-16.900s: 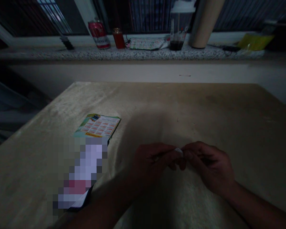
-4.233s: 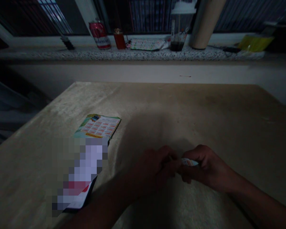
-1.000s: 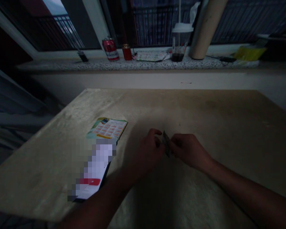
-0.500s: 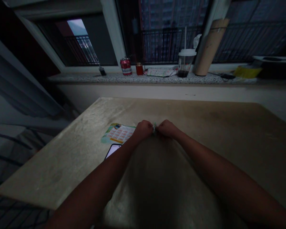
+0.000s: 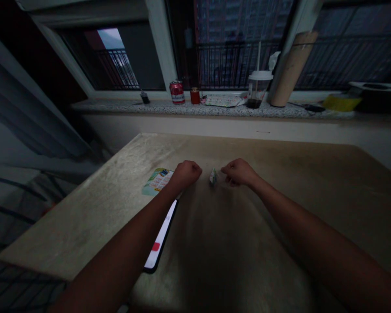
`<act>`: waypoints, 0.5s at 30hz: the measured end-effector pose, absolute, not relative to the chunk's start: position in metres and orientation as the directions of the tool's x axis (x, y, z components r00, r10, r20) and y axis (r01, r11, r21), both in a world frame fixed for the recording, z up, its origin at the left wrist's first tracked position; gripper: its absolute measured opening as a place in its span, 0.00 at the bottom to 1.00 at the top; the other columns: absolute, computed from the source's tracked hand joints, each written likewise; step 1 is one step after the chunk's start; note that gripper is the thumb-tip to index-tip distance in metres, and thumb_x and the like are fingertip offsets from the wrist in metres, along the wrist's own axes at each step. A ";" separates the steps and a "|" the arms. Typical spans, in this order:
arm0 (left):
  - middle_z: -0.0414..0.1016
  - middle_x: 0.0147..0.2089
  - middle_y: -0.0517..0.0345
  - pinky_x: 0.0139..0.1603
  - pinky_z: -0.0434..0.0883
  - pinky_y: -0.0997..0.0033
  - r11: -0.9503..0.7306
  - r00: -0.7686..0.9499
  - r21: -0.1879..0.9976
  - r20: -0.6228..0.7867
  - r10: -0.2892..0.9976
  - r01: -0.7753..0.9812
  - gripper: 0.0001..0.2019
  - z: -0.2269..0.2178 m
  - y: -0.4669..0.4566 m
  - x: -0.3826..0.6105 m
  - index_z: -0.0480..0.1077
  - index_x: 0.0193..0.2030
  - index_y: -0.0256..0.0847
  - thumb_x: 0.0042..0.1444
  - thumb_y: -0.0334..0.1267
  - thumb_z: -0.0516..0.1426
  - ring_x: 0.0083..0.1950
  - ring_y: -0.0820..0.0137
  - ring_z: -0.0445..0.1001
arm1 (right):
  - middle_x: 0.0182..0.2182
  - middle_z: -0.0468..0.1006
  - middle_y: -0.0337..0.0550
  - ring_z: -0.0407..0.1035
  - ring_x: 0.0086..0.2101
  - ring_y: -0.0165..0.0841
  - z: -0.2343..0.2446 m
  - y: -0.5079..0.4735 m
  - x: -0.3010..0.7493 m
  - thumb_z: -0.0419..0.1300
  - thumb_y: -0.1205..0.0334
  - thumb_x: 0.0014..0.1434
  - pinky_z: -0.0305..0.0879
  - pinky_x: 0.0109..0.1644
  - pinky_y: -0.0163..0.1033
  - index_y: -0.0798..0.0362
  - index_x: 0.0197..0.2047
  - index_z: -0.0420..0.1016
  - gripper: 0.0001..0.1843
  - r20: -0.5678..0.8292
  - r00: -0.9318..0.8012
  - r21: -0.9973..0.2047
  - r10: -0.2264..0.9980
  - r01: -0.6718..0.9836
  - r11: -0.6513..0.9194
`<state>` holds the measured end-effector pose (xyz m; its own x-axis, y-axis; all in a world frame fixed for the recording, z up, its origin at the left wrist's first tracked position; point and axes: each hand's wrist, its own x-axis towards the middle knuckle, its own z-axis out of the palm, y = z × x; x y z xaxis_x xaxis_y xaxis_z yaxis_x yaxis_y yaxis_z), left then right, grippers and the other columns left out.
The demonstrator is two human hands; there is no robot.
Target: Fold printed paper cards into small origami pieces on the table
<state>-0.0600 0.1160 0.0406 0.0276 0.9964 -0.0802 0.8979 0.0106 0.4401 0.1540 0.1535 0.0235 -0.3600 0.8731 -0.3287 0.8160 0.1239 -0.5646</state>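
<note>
A small folded piece of patterned paper (image 5: 213, 177), whitish and green, stands on the table between my hands, touching neither. To its left, my left hand (image 5: 188, 173) has its fingers curled closed with nothing visible in them. My right hand (image 5: 237, 171) is just to the right of the paper, its fingers loosely bent and apart, holding nothing. Behind my left wrist lies a printed sheet (image 5: 158, 180) in green, white and yellow, partly covered. A phone (image 5: 163, 234) with a lit white screen and a red button lies beside my left forearm, which hides part of it.
The table (image 5: 280, 208) has a pale cover. Along the windowsill (image 5: 117, 105) stand a red can (image 5: 177, 92), a small red jar (image 5: 195, 96), a lidded cup (image 5: 257, 89) with a straw and a cardboard tube (image 5: 293, 69). A dark metal rack (image 5: 16, 208) is at the left.
Both hands have let go of the small folded paper and moved apart. It now stands on the table by itself. More of the phone shows beside my left forearm.
</note>
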 end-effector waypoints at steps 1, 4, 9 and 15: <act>0.73 0.59 0.47 0.52 0.77 0.53 0.015 0.018 0.427 -0.073 0.997 0.904 0.17 0.042 0.114 -0.066 0.70 0.59 0.39 0.67 0.42 0.59 0.53 0.59 0.76 | 0.55 0.75 0.50 0.74 0.49 0.41 0.026 0.151 0.149 0.62 0.57 0.68 0.75 0.51 0.51 0.55 0.59 0.71 0.19 -0.282 -0.392 -0.540 0.876 0.819 0.193; 0.73 0.59 0.47 0.52 0.77 0.53 0.039 -0.018 0.381 -0.059 0.998 0.924 0.16 0.043 0.105 -0.083 0.70 0.59 0.39 0.67 0.42 0.59 0.53 0.59 0.76 | 0.56 0.75 0.49 0.74 0.49 0.41 0.033 0.139 0.122 0.61 0.57 0.68 0.75 0.51 0.51 0.54 0.58 0.72 0.18 -0.112 -0.528 -0.435 0.842 0.788 0.436; 0.73 0.59 0.47 0.52 0.77 0.52 0.076 -0.063 0.314 -0.049 0.997 0.946 0.17 0.040 0.085 -0.108 0.70 0.59 0.39 0.67 0.42 0.59 0.53 0.59 0.76 | 0.56 0.75 0.50 0.74 0.49 0.40 0.026 0.119 0.068 0.61 0.57 0.69 0.74 0.52 0.51 0.53 0.58 0.72 0.17 0.061 -0.812 -0.188 0.580 0.561 0.806; 0.73 0.59 0.47 0.52 0.77 0.53 0.080 -0.071 0.297 -0.042 0.997 0.952 0.16 0.035 0.067 -0.127 0.70 0.59 0.40 0.67 0.41 0.59 0.53 0.60 0.76 | 0.55 0.75 0.50 0.74 0.49 0.41 0.006 0.123 0.049 0.61 0.57 0.68 0.74 0.51 0.52 0.54 0.59 0.71 0.19 0.072 -0.957 0.040 0.280 0.284 0.958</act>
<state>-0.1268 0.0673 0.0354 -0.0708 0.9966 -0.0416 0.9515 0.0800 0.2970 0.0492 0.1232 0.0065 -0.9572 0.2803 0.0723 0.2835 0.9581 0.0395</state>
